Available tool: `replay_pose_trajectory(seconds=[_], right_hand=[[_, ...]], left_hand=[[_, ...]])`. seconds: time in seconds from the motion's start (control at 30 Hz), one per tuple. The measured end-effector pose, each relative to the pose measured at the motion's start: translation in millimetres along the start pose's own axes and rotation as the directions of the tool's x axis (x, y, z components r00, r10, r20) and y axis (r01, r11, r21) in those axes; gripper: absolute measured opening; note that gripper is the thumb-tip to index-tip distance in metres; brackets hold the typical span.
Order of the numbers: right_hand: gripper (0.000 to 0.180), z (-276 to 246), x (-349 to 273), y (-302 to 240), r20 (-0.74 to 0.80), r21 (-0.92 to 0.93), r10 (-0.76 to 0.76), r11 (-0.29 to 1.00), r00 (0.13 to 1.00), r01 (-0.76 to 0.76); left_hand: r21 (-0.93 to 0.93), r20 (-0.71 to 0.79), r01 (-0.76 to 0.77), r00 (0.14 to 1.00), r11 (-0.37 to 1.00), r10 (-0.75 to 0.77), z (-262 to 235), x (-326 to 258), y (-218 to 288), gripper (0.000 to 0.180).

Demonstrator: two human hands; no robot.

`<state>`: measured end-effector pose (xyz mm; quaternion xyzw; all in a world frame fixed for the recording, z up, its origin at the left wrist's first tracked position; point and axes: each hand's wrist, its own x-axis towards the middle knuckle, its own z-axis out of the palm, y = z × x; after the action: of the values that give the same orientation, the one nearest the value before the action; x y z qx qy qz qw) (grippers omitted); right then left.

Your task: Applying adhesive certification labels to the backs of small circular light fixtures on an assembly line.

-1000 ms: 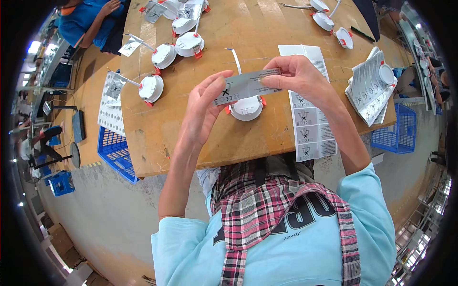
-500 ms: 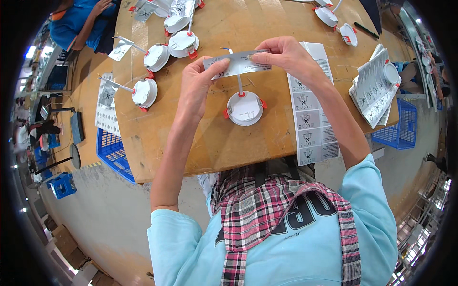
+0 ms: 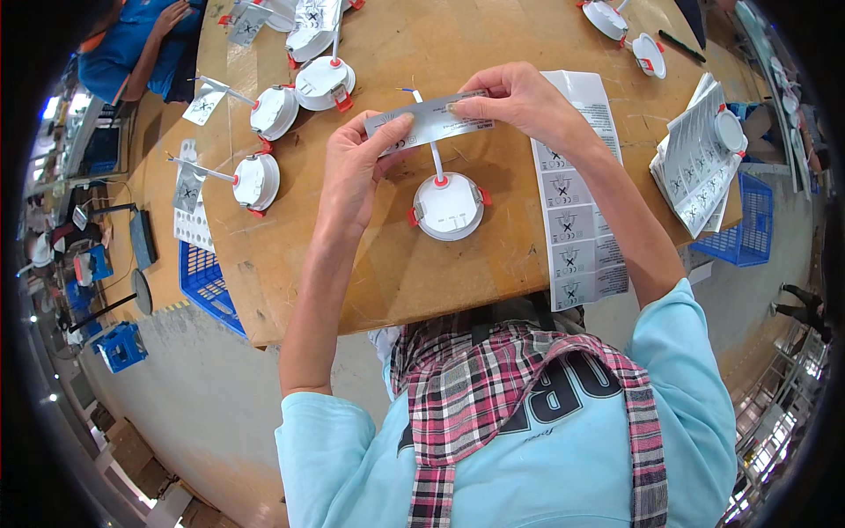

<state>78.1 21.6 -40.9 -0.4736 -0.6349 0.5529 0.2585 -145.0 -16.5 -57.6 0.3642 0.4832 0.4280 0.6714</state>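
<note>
A silver label strip (image 3: 431, 121) is stretched between my two hands, crossing over the white cable (image 3: 436, 160) of a round white downlight (image 3: 448, 208). The downlight lies on the table just below the strip, with red-tipped spring clips at its sides. My left hand (image 3: 359, 158) pinches the strip's left end between thumb and fingers. At the other end, my right hand (image 3: 519, 101) grips it, thumb in front. Beside my right forearm lies a sheet of silver labels (image 3: 572, 216) with printed symbols. Whether the strip touches the cable, I cannot tell.
Several labelled downlights (image 3: 275, 113) stand at the left and far left of the table (image 3: 370, 273). A stack of label sheets (image 3: 691, 163) bears a downlight at the right, near a black pen (image 3: 681, 47). Blue crates (image 3: 207, 286) sit below the edges. A co-worker's arm (image 3: 154, 53) shows far left.
The view has shifted slightly. Both hands still hold the label strip over the cable, and its left end now sits slightly lower.
</note>
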Motion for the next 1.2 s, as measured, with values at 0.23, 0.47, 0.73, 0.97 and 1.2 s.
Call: replay_pose_trajectory(seconds=[0.23,0.47,0.73,0.97,1.2], right_hand=[[0.027,-1,-1,3,0.001,0.025,0.002,1.0,1.0,-0.002],[0.027,1,-3,3,-0.008,0.041,-0.01,0.999,1.0,0.01],[0.028,1,-10,3,-0.014,-0.039,0.004,0.999,1.0,-0.004],[0.033,-6,-9,-2,0.05,-0.152,-0.072,0.985,0.996,0.078],[0.037,-4,11,-12,-0.039,-0.123,-0.107,0.987,0.993,0.101]], left_hand=[[-0.052,0.018,-0.017,1.0,0.999,0.018,1,1,-4,0.017],[-0.11,0.064,-0.043,0.997,0.993,0.05,0,0,-6,0.012],[-0.136,0.047,-0.046,0.998,0.99,0.053,6,-2,-4,0.013],[-0.179,0.112,-0.018,0.993,0.984,0.038,3,2,-8,0.017],[-0.201,0.137,0.0,0.99,0.98,0.028,9,6,-6,0.019]])
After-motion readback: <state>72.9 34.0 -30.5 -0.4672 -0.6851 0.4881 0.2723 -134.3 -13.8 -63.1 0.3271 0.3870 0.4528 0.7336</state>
